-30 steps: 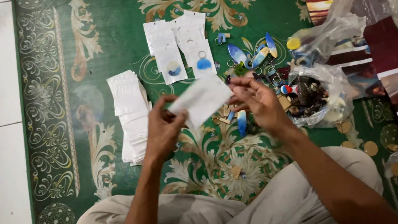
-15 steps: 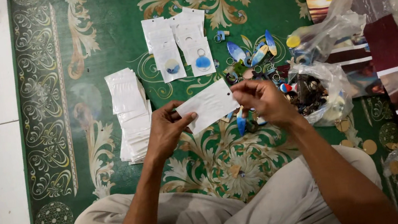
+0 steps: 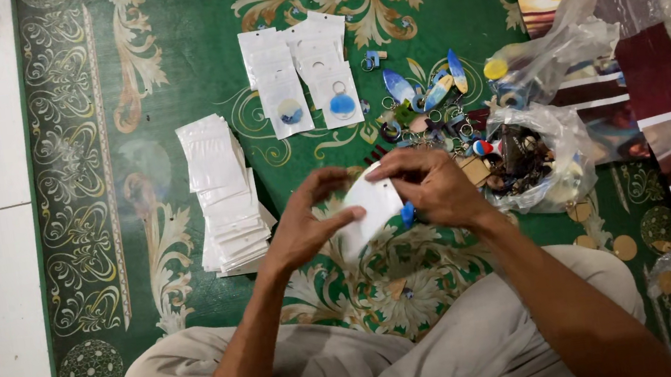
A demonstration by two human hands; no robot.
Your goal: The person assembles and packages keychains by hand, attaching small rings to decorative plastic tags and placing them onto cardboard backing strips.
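The small white packet [image 3: 370,208] sits at the centre of the view, pinched between both hands above the green patterned carpet [image 3: 169,81]. Half a second ago it was spread flat and wide between the hands; now it is drawn in close and tilted, with a blue piece [image 3: 407,213] showing at its lower right edge, which suggests the piece is going in. The packet looks thin, glossy and pale, partly covered by fingers. The left hand [image 3: 306,226] grips its left side, thumb on top; the right hand [image 3: 433,187] is closed over its upper right corner. At nine o'clock of the packet lies a stack of empty white packets [image 3: 221,196]. At twelve o'clock lie filled packets [image 3: 301,78] with round blue pieces. At two o'clock loose keychains [image 3: 428,105] are scattered, and at three o'clock a clear plastic bag [image 3: 536,157] holds more.
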